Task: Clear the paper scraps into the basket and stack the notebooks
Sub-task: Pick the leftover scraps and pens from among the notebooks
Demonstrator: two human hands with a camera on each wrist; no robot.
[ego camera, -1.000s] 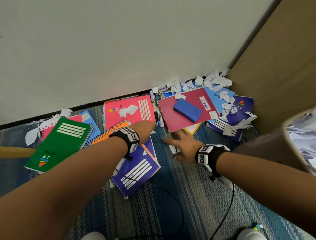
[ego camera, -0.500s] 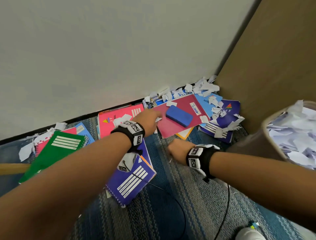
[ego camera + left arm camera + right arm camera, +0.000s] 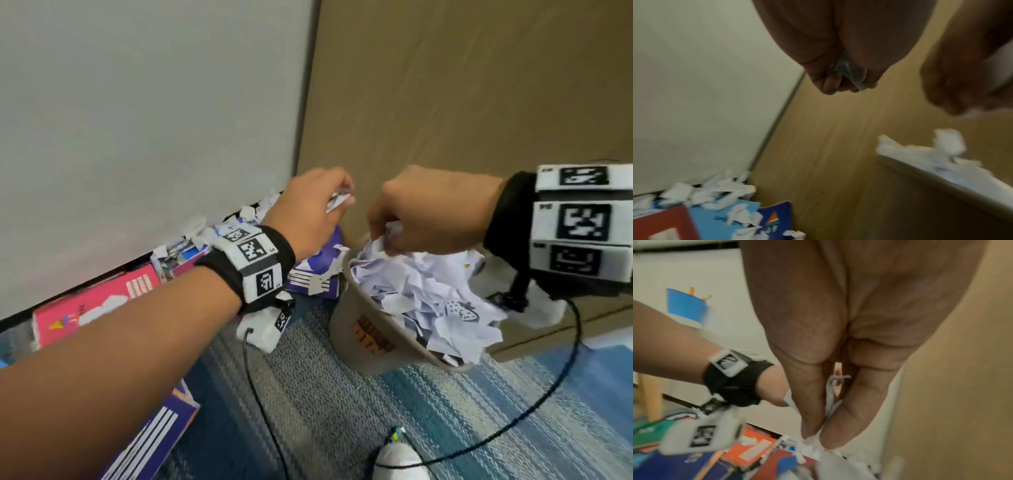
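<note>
My left hand [image 3: 318, 202] is raised just left of the basket and grips a white paper scrap [image 3: 337, 200]; the left wrist view shows that scrap [image 3: 851, 76] squeezed between curled fingers. My right hand [image 3: 407, 219] hovers over the beige basket [image 3: 370, 335] and pinches paper scraps [image 3: 390, 233] right above its heap; the right wrist view shows the thumb and fingers closed on white paper [image 3: 830, 395]. The basket is heaped with white scraps [image 3: 421, 291]. A pink notebook [image 3: 92, 305], a purple notebook [image 3: 318, 274] and another purple one [image 3: 150, 442] lie on the carpet.
More scraps [image 3: 253, 214] lie along the wall's base over blue and red notebooks [image 3: 719, 220]. A wooden panel [image 3: 479, 85] rises behind the basket. Black cables [image 3: 263, 411] trail over the striped blue carpet. A white shoe tip [image 3: 397, 462] shows at the bottom.
Both hands left the notebooks on the floor, closed on paper scraps and rose to the right, up to the basket. The head view swung right, bringing the basket to the middle.
</note>
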